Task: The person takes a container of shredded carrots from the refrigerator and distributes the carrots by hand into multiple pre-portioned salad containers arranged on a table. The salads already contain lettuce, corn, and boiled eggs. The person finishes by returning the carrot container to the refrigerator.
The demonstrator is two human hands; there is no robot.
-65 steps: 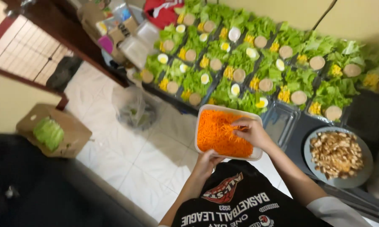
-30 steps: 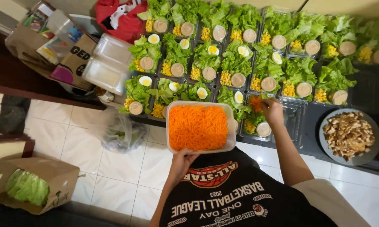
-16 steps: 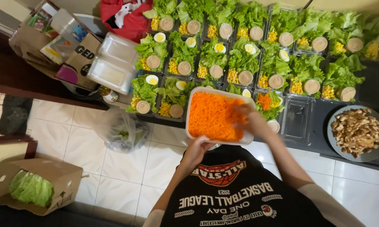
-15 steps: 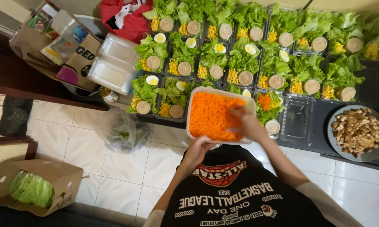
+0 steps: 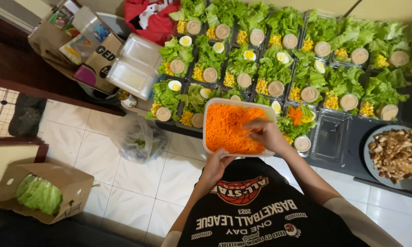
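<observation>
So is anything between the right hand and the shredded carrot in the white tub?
Nothing visible. The right hand is already down in the orange shredded carrot, fingers on the pile, inside the white rectangular plastic tub. The left hand grips the tub's near edge from below, clear of the carrot.

Plate of browned chopped pieces (image 5: 394, 158) at right counter edge. Empty clear lidded box (image 5: 328, 135) beside it. Stack of clear containers (image 5: 133, 72) near cardboard boxes (image 5: 85, 45). Red bag (image 5: 152, 19) behind. Clear plastic bag (image 5: 136, 138) on tiled floor. Open carton with lettuce (image 5: 39, 193) lower left.
</observation>
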